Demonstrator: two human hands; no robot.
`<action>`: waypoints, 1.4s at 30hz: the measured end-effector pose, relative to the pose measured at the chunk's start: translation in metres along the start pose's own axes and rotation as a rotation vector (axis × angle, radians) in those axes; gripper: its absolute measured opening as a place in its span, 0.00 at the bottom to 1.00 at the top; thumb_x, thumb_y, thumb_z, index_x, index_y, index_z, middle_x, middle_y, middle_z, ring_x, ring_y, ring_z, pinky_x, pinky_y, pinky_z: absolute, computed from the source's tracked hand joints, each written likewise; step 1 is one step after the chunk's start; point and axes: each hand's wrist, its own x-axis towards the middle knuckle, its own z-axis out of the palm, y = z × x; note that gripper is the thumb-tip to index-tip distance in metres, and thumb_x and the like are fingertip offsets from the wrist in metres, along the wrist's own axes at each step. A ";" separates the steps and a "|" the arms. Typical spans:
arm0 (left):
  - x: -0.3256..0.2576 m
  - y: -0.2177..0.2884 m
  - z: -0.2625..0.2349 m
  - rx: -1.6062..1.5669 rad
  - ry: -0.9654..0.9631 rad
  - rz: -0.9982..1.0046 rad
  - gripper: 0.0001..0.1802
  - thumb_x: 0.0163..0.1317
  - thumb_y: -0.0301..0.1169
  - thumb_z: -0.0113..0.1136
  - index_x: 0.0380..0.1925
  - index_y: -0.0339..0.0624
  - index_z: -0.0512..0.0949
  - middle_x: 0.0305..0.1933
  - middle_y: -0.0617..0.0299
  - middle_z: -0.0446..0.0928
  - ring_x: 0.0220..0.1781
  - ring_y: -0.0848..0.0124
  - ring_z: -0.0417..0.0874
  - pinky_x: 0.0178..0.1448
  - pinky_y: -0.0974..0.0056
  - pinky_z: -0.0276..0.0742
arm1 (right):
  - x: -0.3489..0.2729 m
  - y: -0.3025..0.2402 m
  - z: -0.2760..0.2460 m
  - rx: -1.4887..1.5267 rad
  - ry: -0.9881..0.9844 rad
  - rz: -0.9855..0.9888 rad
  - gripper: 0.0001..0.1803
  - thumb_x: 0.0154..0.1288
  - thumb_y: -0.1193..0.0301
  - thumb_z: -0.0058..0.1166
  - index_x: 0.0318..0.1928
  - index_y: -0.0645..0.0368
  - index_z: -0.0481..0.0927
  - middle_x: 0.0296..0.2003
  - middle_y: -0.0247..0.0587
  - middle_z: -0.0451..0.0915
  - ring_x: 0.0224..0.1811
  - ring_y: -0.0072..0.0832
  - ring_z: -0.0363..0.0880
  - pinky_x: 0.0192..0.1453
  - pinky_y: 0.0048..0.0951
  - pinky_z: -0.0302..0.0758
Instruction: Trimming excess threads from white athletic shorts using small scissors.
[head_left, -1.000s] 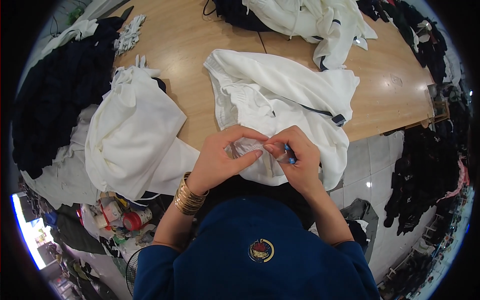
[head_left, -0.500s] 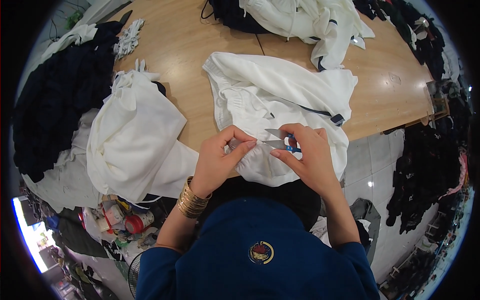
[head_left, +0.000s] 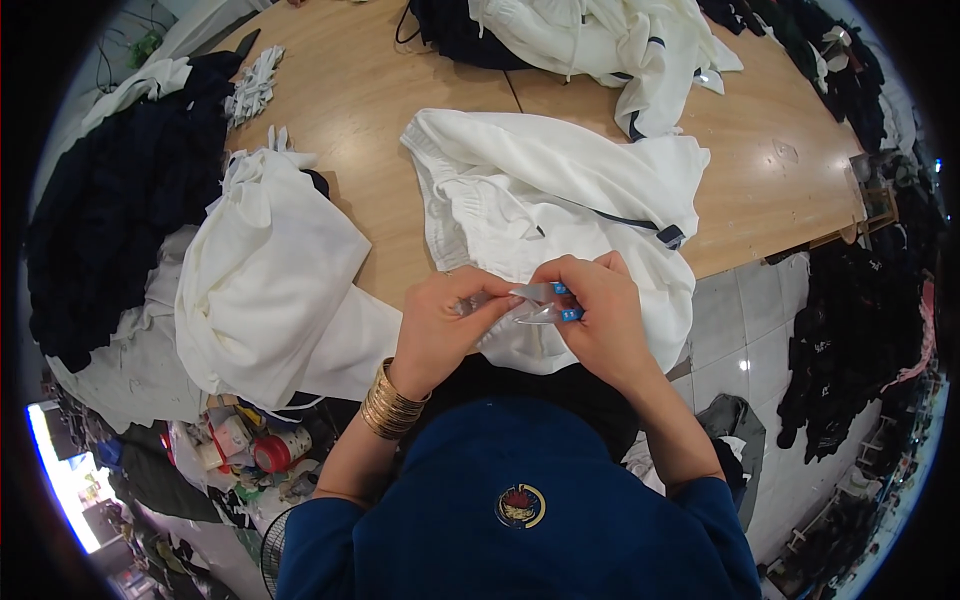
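White trousers (head_left: pixel 610 180) with a gathered elastic waistband and dark trim lie in front of me, over the table's near edge. My left hand (head_left: pixel 440 325) is closed in a pinch at the waistband side of the trousers; whether a loose thread is also between the fingertips is too small to tell. In my right hand (head_left: pixel 605 315) are small thread snips (head_left: pixel 540 292) with blue grips, held by thumb and fingers. Their blades are apart and point left, with the tips close to my left fingertips.
On the wooden table (head_left: pixel 770 200), another white garment (head_left: pixel 270 270) lies at the left beside dark clothes (head_left: pixel 130 200). A bundle of white strips (head_left: pixel 257 85) is farther back. More white clothing (head_left: pixel 640 60) is heaped at the far side. Dark garments (head_left: pixel 850 340) hang over the tiled floor at right.
The snips have turned and come closer to my left fingertips, their blades now overlapping that pinch in view. Both hands have shifted slightly; the trousers lie nearly as before.
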 end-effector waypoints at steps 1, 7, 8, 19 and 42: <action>0.000 0.000 0.000 0.085 0.011 0.053 0.06 0.51 0.23 0.63 0.30 0.38 0.81 0.28 0.64 0.80 0.29 0.79 0.75 0.34 0.73 0.68 | 0.001 -0.001 0.002 -0.009 0.015 -0.045 0.10 0.49 0.77 0.58 0.34 0.53 0.74 0.21 0.32 0.77 0.24 0.26 0.75 0.36 0.29 0.59; 0.005 -0.004 0.001 0.252 0.036 0.135 0.06 0.51 0.27 0.63 0.30 0.40 0.80 0.28 0.62 0.80 0.29 0.71 0.76 0.35 0.69 0.69 | 0.004 0.001 0.003 -0.046 0.008 -0.115 0.10 0.51 0.73 0.59 0.35 0.53 0.73 0.22 0.31 0.76 0.25 0.28 0.75 0.37 0.30 0.58; 0.006 -0.005 0.001 0.312 0.042 0.194 0.06 0.53 0.29 0.62 0.30 0.40 0.80 0.28 0.60 0.79 0.27 0.69 0.77 0.33 0.68 0.69 | 0.003 0.002 0.003 -0.046 0.007 -0.117 0.10 0.52 0.70 0.59 0.35 0.53 0.73 0.23 0.31 0.77 0.27 0.28 0.76 0.38 0.31 0.58; 0.003 -0.017 -0.005 -0.222 -0.029 -0.113 0.07 0.60 0.30 0.58 0.31 0.36 0.76 0.28 0.69 0.76 0.31 0.83 0.71 0.37 0.75 0.68 | -0.007 0.014 -0.011 -0.306 -0.027 -0.050 0.15 0.57 0.54 0.57 0.31 0.51 0.74 0.22 0.27 0.72 0.26 0.25 0.70 0.42 0.34 0.56; 0.004 -0.018 -0.005 -0.229 -0.032 -0.118 0.08 0.60 0.30 0.59 0.31 0.35 0.77 0.28 0.69 0.77 0.31 0.84 0.71 0.37 0.76 0.67 | 0.001 0.011 -0.013 -0.513 -0.047 -0.225 0.14 0.55 0.54 0.57 0.32 0.49 0.75 0.20 0.30 0.70 0.27 0.27 0.71 0.44 0.37 0.60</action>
